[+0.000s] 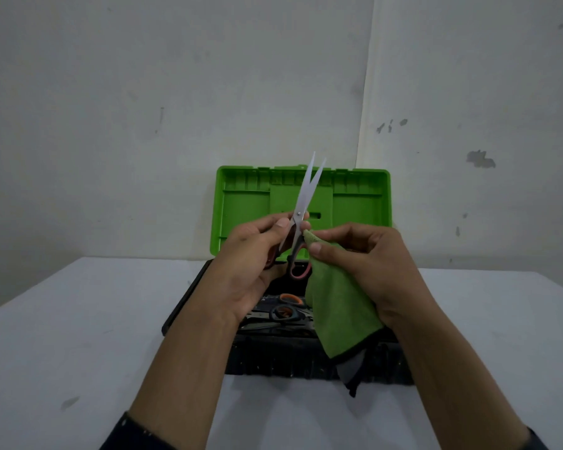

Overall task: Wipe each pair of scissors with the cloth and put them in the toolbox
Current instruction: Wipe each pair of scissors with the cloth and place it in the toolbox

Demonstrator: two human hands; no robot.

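Observation:
My left hand (251, 258) grips a pair of scissors (306, 193) by the grey and red handles, blades pointing up and slightly parted. My right hand (364, 264) pinches a green cloth (335, 306) between thumb and fingers, right beside the scissors' pivot; the cloth hangs down over the toolbox. The toolbox (306, 358) is black with its green lid (247, 206) standing open behind my hands. Inside it lie other scissors (285, 311) with orange and dark handles, partly hidden by my hands and the cloth.
The toolbox stands on a white table (78, 336) against a pale, stained wall (176, 92). The table's far edge meets the wall just behind the lid.

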